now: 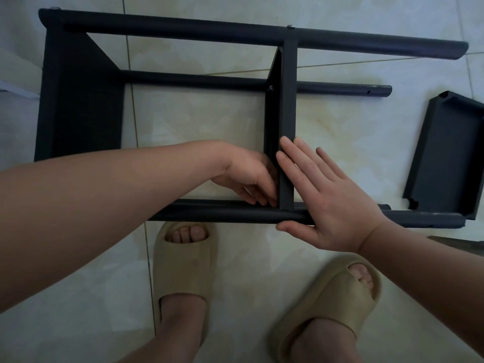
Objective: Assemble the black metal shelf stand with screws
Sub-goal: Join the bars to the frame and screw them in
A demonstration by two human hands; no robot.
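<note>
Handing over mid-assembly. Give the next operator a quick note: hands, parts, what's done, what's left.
Left hand: fingers curled at the inner corner where the middle shelf meets the near pole. Whether it holds a screw is hidden.
Right hand: flat, fingers straight, pressing the middle shelf and near pole.
Done: the end shelf sits on the poles. A screw head shows where the middle shelf meets the far pole.
Left: probably fasten this near corner, then fit the loose shelf lying on the floor to the right.
</note>
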